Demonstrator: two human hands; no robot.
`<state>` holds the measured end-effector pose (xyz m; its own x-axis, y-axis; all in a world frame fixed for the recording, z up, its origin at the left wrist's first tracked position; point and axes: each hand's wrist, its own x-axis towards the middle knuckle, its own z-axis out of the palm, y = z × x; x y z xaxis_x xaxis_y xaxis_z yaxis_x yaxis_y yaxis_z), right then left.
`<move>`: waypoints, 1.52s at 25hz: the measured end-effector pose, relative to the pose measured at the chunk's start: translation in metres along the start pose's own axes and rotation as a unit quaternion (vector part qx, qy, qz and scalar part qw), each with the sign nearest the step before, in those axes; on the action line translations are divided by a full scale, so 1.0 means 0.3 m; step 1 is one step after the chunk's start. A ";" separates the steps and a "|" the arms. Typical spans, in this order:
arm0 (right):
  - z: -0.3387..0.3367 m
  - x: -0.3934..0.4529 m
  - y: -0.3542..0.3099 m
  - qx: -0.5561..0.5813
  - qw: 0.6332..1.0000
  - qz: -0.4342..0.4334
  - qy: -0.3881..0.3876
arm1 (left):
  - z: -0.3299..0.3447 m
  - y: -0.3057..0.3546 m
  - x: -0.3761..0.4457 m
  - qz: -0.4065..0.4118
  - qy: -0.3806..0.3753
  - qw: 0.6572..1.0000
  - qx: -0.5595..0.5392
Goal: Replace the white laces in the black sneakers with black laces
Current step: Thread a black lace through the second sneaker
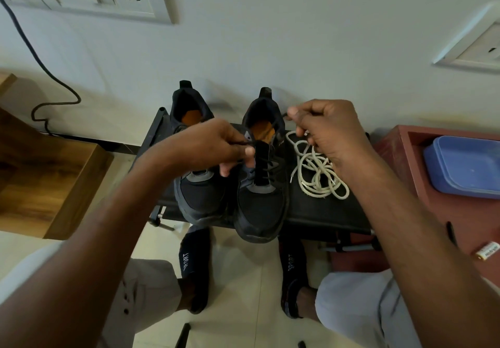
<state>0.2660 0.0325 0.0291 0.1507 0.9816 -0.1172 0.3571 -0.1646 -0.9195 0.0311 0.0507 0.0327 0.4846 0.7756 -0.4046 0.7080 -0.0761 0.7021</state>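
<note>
Head view looks down on two black fabric sneakers standing side by side on a small black worktop against a pale wall, toes toward the person. On the right sneaker a thin black lace crosses the eyelets over the tongue. The left hand pinches one end of that lace between thumb and fingers, just above the tongue and between the two shoes. The right hand is raised beside the collar of the same shoe, its fingers curled and pinching the other dark lace tip near the heel. The left sneaker sits partly behind the left hand; its lacing is hidden. A loose tangle of white cord laces lies on the worktop just right of the right sneaker, partly under the right hand. A blue plastic box rests in a reddish tray at far right.
</note>
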 end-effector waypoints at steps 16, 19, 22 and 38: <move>0.028 -0.014 -0.009 -0.020 0.996 0.034 -0.080 | 0.023 0.009 0.016 0.032 0.080 0.996 -0.011; 0.053 -0.030 -0.027 -0.014 0.992 0.014 -0.125 | 0.041 0.033 0.034 0.063 0.120 0.986 -0.099; 0.051 -0.017 -0.017 -0.003 0.997 0.013 -0.078 | 0.058 0.045 0.038 0.055 0.080 0.989 -0.112; 0.083 -0.042 0.047 -0.326 0.930 -0.045 -0.165 | 0.189 0.013 0.089 0.063 0.264 0.954 0.127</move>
<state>0.2462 0.0203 0.0081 -0.1603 0.9526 -0.2584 0.8535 0.0022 -0.5211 0.0761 0.0355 -0.0086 0.2948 0.9529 0.0712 0.7954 -0.2859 0.5344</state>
